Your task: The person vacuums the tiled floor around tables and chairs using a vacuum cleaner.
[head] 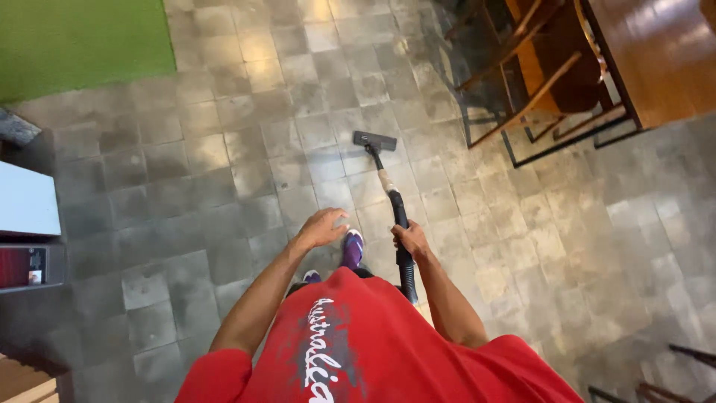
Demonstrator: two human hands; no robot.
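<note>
A grey tiled floor (224, 149) fills most of the view, its stone squares mottled with paler, dusty patches toward the right. At the upper right stand a dark wooden table (656, 60) and a wooden chair (537, 75) on black metal legs; a green mat (74, 41) lies at the upper left, well apart from the work.

The person, in a red shirt (373, 351), stands over the floor with one purple shoe (352, 248) forward. A vacuum wand (394, 201) runs from waist level out ahead to its flat black floor head (374, 140), which rests on the tiles near the chair legs.

The right hand (410, 240) is closed around the wand's dark grip. The left hand (322, 227) holds nothing: fingers loosely spread, palm down, hovering beside the wand without touching it.

By the look of it, a vacuuming stroke is under way with the head at full reach. The next move would call for drawing the wand back or swinging it sideways, keeping the head flat and clear of the chair's metal legs.
</note>
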